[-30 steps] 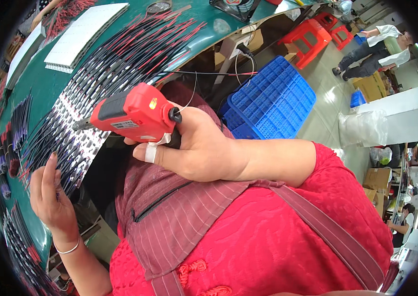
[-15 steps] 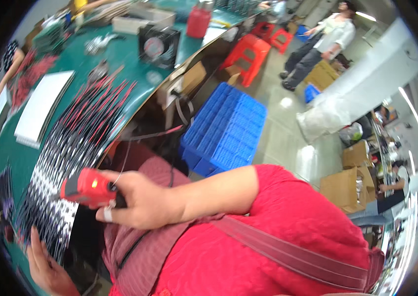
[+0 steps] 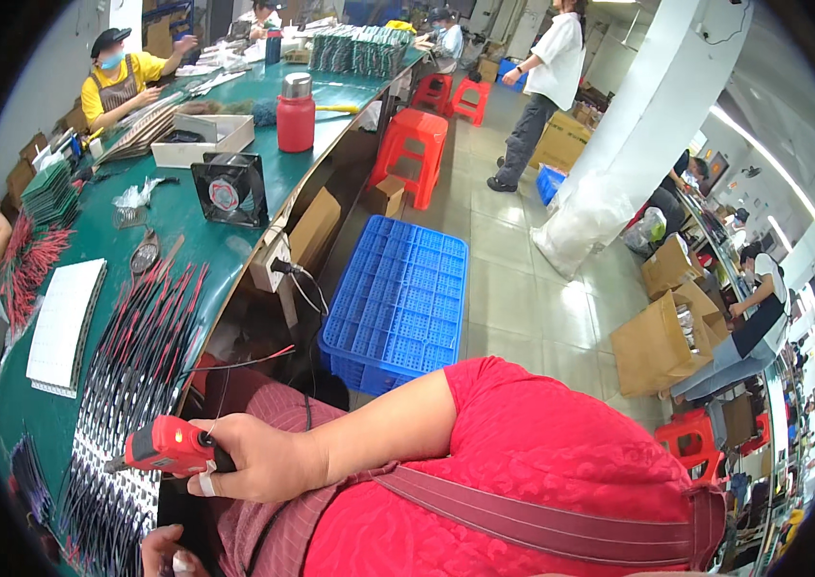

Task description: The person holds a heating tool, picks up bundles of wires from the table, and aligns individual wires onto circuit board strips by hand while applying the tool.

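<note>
Right hand: the right hand (image 3: 252,460) is curled shut around the grip of a red glue gun (image 3: 169,445), fingers (image 3: 207,481) wrapped under it, one finger wearing a white tape band.
Glue gun: held level over the near edge of the green counter (image 3: 186,221), nozzle pointing left toward the rows of red and black wires (image 3: 128,375) laid out there; a thin cord runs from it up toward the counter edge.
Left hand: only part of the left hand (image 3: 165,553) shows at the lower edge, below the glue gun; whether it is open or closed cannot be told.
White tray: an open white tray (image 3: 198,139) stands farther along the counter; its contents are too small to make out.
Red flask: a red flask (image 3: 296,113) with a metal cap stands upright near the tray, lid on.
Small fan: a black fan (image 3: 230,188) stands between the tray and the wires.
Blue crate: a blue plastic crate (image 3: 398,303) sits upside down on the floor beside the counter, its ribbed base upward.
Cardboard boxes: open brown boxes (image 3: 662,341) stand on the floor at right; nothing inside can be told.
Others: a person in a yellow shirt (image 3: 119,82) works at the far end of the counter.
</note>
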A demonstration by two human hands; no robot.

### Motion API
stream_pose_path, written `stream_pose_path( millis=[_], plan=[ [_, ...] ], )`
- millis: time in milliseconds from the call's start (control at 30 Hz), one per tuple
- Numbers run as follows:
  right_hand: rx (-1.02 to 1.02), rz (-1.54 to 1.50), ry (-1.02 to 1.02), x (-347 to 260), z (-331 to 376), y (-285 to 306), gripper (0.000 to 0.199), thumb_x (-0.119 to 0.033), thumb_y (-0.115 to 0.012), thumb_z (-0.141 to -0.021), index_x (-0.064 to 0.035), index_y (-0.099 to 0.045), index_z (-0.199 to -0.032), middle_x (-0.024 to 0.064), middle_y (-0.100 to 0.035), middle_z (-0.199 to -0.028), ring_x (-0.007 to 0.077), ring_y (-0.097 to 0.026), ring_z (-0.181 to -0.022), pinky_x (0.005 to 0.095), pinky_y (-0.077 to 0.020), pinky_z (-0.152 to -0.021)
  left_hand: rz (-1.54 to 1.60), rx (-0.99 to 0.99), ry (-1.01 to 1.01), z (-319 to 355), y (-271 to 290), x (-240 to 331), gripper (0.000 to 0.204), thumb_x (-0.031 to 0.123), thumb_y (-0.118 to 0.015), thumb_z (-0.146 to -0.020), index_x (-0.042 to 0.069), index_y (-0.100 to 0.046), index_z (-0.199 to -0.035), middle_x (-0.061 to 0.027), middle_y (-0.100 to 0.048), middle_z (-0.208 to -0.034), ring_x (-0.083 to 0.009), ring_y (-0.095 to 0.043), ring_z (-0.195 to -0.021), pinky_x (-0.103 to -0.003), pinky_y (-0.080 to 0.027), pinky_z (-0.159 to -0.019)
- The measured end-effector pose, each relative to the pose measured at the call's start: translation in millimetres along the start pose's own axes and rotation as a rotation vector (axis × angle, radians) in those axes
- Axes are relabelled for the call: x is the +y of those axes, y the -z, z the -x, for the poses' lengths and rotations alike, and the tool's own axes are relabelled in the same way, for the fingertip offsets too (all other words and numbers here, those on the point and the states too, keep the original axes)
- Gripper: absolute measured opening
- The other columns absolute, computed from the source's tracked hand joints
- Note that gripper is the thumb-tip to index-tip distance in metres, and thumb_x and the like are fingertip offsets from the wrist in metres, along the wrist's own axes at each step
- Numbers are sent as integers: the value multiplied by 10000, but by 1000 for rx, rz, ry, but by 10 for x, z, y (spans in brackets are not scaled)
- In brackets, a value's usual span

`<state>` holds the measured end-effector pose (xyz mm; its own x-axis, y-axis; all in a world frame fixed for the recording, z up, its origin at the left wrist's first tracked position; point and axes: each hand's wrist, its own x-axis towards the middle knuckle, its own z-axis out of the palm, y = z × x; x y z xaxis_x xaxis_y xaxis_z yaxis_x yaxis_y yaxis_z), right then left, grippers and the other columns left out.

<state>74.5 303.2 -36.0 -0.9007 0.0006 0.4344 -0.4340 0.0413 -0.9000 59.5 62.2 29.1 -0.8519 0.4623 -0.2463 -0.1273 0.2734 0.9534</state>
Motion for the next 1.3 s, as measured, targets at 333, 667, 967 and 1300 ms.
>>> stream_pose_path(
  millis=[333, 667, 967, 1300],
  plan=[
    [-21, -97, -167, -75, -35, 6, 417, -152, -683, -914, -31, -526, -1282, 28, -590, -802, 110, -561, -708, 297, -478, -670, 476, 102, 224, -272, -151, -190, 264, 43, -475, -998, -50, -589, -1217, 22, -449, -801, -80, -399, -677, -227, -358, -601],
    [-5, -276, -211, 93, -31, -97, 413, -222, -689, -940, -42, -557, -1287, 13, -667, -924, 70, -603, -718, 260, -524, -646, 508, 90, 114, -185, -30, -516, 338, 42, -561, -928, -72, -571, -1247, -48, -579, -925, -142, -544, -787, -345, -544, -810],
    [-77, -181, -374, 29, -70, -48, 249, -111, -648, -966, -30, -643, -1201, 70, -703, -1083, 59, -603, -735, 218, -510, -632, 543, 20, 138, -156, 92, -509, 319, 77, -612, -959, -34, -621, -1258, 33, -545, -852, -51, -403, -589, -198, -293, -512],
    [-70, -158, -349, 48, -72, 75, 277, -73, -645, -958, -13, -619, -1227, 104, -673, -1235, 61, -590, -739, 226, -510, -650, -1009, 566, -700, -366, 659, -232, 351, -151, -635, -686, 32, -724, -972, -87, -578, -833, -233, -601, -711, -315, -485, -624]
  ],
)
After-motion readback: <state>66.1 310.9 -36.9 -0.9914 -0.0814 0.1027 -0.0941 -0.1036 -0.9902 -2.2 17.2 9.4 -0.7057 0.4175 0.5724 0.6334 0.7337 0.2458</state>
